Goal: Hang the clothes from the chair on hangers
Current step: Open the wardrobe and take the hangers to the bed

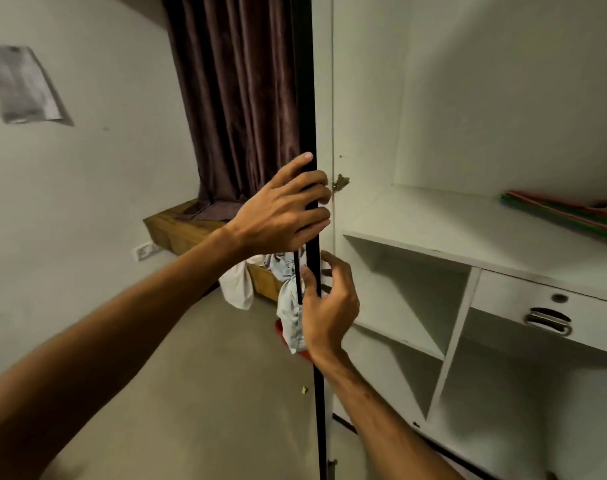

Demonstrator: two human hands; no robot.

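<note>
Head camera: my left hand grips the black edge of the wardrobe door, fingers wrapped round it. Just below, my right hand has its thumb on the same edge and its fingers curled toward the inner face; I cannot tell whether it clasps. The clothes hang heaped just beyond my right hand, on the red chair. Coloured hangers lie on a shelf well right of both hands.
</note>
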